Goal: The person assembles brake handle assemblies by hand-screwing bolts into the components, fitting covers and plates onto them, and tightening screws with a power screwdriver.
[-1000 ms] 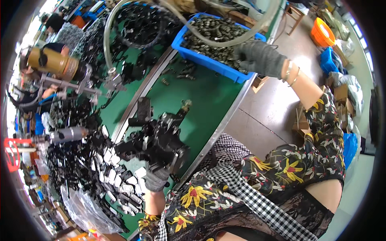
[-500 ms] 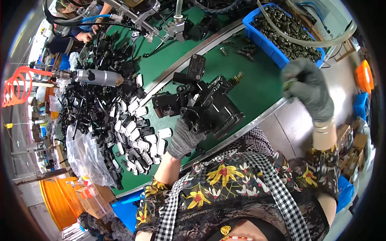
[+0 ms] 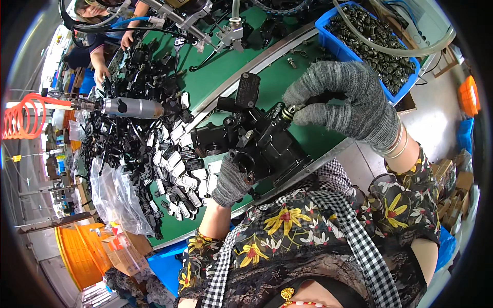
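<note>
Brass fitting (image 3: 288, 112) between right fingers (image 3: 311, 115), long axis slanting upper-right

Mid-frame, over the table (image 3: 321, 138), an assembly (image 3: 282, 151) in the left hand (image 3: 231, 182), the right hand (image 3: 354, 105) at a fitting (image 3: 288, 112) on its upper-right end. Upper right, on the table, a bin (image 3: 334, 43) of small parts (image 3: 393, 72), a hose (image 3: 405, 54) across the top; loose pieces (image 3: 291, 62) left of the bin. Left of the assembly, a heap (image 3: 154, 159), with a driver (image 3: 132, 108) over its upper part and a bag (image 3: 115, 197) at its lower left. Upper left, beside the heap, a co-worker's hands (image 3: 100, 73).
</note>
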Demonstrator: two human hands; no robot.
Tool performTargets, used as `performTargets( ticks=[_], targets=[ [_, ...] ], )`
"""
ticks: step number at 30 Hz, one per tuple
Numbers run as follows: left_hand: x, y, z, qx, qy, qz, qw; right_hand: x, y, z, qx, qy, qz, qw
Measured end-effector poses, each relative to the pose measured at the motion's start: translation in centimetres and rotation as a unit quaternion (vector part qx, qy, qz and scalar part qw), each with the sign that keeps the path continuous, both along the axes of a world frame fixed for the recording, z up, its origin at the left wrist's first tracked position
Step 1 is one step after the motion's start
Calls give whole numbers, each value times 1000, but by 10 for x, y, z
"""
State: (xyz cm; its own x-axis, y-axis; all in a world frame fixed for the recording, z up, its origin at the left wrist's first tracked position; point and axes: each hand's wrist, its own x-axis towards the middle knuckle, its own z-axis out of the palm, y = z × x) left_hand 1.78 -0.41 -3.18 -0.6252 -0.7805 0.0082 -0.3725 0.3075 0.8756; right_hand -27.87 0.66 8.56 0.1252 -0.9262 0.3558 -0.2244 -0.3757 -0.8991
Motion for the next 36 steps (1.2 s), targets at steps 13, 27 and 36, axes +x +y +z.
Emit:
performTargets(
  ticks=[13,27,36],
  targets=[
    [-1,6,0,388,263,129,874,11,8,-10,-104,212,-17,972],
    [-25,-7,19,337,254,186,887,4,-2,-38,-6,90,30,996],
    [-20,-7,20,480,343,318,742,-10,4,-53,120,-97,128,980]
  ],
)
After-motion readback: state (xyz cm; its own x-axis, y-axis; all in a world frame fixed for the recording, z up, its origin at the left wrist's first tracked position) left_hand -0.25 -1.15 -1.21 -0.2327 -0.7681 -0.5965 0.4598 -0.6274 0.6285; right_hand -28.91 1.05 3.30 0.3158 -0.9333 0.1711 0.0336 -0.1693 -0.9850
